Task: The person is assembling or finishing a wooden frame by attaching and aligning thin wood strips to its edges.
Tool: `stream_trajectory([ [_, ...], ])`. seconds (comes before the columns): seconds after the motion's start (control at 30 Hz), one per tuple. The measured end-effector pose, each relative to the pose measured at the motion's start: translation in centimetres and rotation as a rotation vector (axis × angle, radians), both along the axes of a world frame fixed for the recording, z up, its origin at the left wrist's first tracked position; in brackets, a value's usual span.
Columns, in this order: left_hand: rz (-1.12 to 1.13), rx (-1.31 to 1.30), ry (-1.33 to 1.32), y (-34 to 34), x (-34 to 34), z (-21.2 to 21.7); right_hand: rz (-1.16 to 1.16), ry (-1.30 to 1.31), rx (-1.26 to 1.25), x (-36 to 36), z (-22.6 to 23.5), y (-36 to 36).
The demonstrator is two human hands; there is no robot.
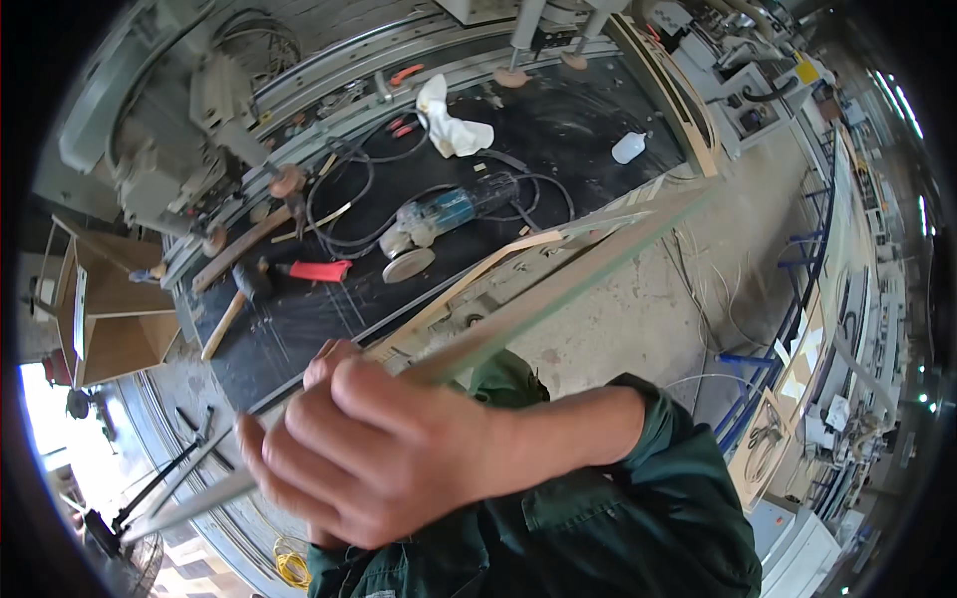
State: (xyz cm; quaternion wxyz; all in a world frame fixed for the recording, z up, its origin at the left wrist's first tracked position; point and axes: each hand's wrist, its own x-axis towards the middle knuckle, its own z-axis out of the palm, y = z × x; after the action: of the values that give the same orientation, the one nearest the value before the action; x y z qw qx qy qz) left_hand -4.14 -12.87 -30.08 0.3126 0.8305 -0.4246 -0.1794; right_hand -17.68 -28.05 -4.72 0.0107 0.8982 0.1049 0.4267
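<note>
My right hand (379,448) reaches across from the right in a dark green sleeve, its fingers wrapped round a long wooden strip (558,294) with a greenish edge. The strip slants from the lower left up to the far right, above the near edge of a black-topped bench (568,110). Under the right hand, a little skin shows at my left sleeve (344,570); the left hand's fingers are hidden. Nearest on the bench lies a blue angle grinder (444,214) with a round pad. Left of it are a red-handled tool (317,270) and a wooden-handled hammer (227,317).
On the bench are a crumpled white cloth (454,125), a small white bottle (629,149) and a looped black cable (369,189). Machine uprights with round pads stand along its far side. A wooden cabinet (130,334) stands left; a blue rack (738,404) stands right.
</note>
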Motion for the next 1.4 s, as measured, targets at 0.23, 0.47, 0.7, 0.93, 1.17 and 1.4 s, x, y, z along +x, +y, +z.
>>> stream_trajectory([
  [0.23, 0.227, 0.04, 0.023, 2.3, -0.3, -1.1, -0.339, 0.047, 0.029, -5.9, 0.9, -6.2],
  [0.47, 0.103, 0.173, -0.046, -1.9, 0.5, 0.9, -0.667, 0.246, 0.092, -20.8, -9.5, -20.6],
  [0.7, 0.089, 0.288, -0.01, -1.0, 0.0, 1.7, -0.386, 0.253, 1.59, -11.1, -28.3, -19.6],
  [0.93, 0.062, 0.341, 0.022, -0.7, 0.4, 2.6, -0.428, 0.126, 1.529, -4.9, -32.7, -18.0],
  [1.17, 0.062, 0.363, 0.042, -1.4, 1.3, 3.2, -0.666, 0.135, 0.906, -4.2, -29.6, -18.7],
  [1.4, 0.01, 0.331, 0.0, -0.7, 2.0, 3.0, -0.659, 0.136, 0.893, -3.3, -30.2, -18.6],
])
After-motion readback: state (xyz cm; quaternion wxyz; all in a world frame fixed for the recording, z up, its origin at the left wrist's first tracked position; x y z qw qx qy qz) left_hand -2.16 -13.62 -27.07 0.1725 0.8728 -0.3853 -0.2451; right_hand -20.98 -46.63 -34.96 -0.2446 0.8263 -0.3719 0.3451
